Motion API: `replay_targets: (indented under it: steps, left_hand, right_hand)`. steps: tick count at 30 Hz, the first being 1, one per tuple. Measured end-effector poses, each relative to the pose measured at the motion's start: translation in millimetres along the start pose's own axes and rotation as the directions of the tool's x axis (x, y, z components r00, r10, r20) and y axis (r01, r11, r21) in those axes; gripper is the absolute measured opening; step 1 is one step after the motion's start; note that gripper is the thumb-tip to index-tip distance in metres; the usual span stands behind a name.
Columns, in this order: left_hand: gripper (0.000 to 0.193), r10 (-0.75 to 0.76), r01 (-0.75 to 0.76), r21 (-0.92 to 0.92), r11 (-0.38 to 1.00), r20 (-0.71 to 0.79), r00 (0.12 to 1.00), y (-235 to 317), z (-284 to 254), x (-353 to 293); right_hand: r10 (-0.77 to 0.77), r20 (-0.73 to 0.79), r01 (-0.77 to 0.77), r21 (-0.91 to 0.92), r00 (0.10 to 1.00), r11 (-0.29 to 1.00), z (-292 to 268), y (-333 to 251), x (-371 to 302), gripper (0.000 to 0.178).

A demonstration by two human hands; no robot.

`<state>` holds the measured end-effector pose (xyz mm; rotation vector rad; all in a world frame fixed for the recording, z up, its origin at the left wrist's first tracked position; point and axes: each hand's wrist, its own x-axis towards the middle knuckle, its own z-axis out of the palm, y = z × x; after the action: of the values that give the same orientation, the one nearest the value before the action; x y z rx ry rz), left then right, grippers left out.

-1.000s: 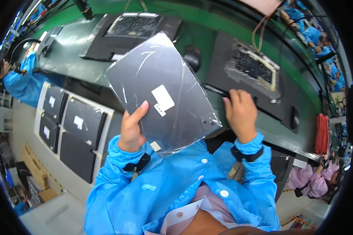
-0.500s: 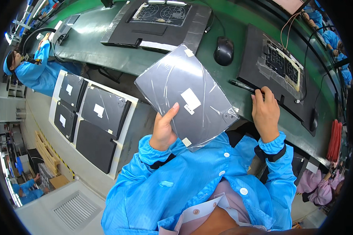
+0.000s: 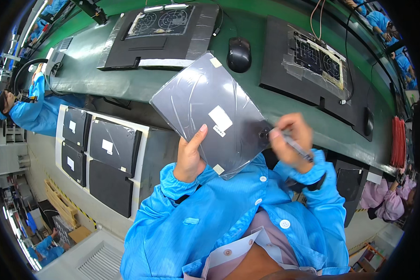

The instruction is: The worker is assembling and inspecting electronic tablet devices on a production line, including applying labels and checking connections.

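My left hand (image 3: 191,156) grips the lower left edge of a dark grey tablet (image 3: 196,109) wrapped in clear film, its thumb lying on the back. White labels sit near the tablet's middle, and small pale tabs mark two of its corners. The tablet is tilted above my lap at the bench's front edge. At its right corner, by the camera lenses, my right hand (image 3: 294,140) is closed around a black pen (image 3: 296,146). That hand is slightly blurred, and whether its fingers touch the film cannot be made out.
The green bench (image 3: 140,81) carries two black foam fixtures (image 3: 177,51) (image 3: 284,70) and a black mouse (image 3: 239,55). On the left, a white tray (image 3: 142,161) holds several film-wrapped tablets (image 3: 112,147). Red strips (image 3: 397,142) hang at the right. A co-worker (image 3: 32,112) in blue sits at far left.
My right hand has picked the pen up off the bench and brought it left to the tablet's corner. My view has shifted a little; the left hand keeps its hold.
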<state>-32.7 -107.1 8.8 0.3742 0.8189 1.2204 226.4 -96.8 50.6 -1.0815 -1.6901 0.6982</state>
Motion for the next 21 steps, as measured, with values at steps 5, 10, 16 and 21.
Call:
replay_targets:
  steps: [5,10,16,21]
  left_hand:
    - [0.036,0.045,-0.046,0.006,0.999,0.052,0.998,-11,8,1]
    - [0.034,0.048,-0.048,0.004,0.999,0.043,0.998,-10,13,0]
    - [0.032,0.039,-0.039,-0.016,0.999,0.021,0.999,-6,14,-1]
    - [0.035,0.133,-0.136,0.104,0.985,0.031,0.991,12,8,-10]
  right_hand:
    - [0.022,0.150,-0.050,0.186,0.988,0.981,54,-5,-10,0.024]
    - [0.072,0.174,-0.099,0.149,0.982,0.984,54,0,-12,0.021]
    - [0.005,0.247,-0.047,0.165,0.969,0.985,55,2,-6,0.024]
    - [0.132,-0.055,-0.088,0.491,0.990,0.867,30,2,-8,0.049]
